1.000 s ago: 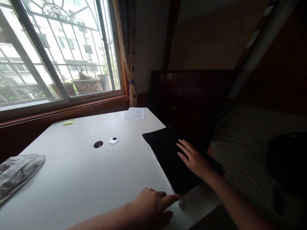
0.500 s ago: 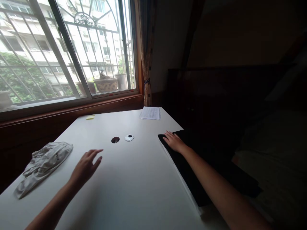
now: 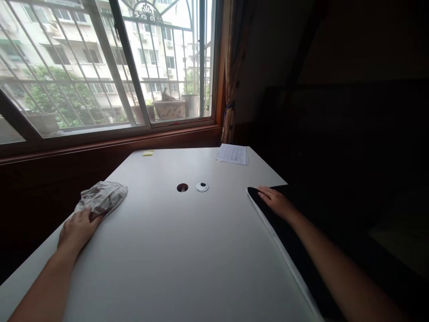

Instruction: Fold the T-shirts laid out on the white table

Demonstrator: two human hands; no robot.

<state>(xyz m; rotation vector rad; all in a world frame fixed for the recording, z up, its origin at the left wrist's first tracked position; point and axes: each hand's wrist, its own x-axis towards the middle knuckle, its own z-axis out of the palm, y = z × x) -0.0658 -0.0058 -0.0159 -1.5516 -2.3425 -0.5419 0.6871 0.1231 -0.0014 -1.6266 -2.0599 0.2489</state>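
My left hand (image 3: 76, 230) is closed over the near end of a crumpled light grey cloth (image 3: 105, 197) at the table's left edge. Its fingers press into the folds, and part of the cloth is hidden beneath them. At the right edge, my right hand (image 3: 275, 201) lies flat on the far end of a long black mat (image 3: 284, 232) with a pale border, its fingers stretched out. The mat's right side fades into shadow. Both rest on the white table (image 3: 181, 250).
A round cable hole (image 3: 182, 188) sits mid-table with its loose cover (image 3: 202, 187) beside it. Printed sheets (image 3: 233, 154) and a yellow sticky note (image 3: 148, 153) lie at the far edge. Beyond are a barred window (image 3: 174, 71) and a tied curtain (image 3: 229, 107).
My left hand has moved left from above the table onto the cloth and closed on it. My right hand stays on the mat. The view has turned left.
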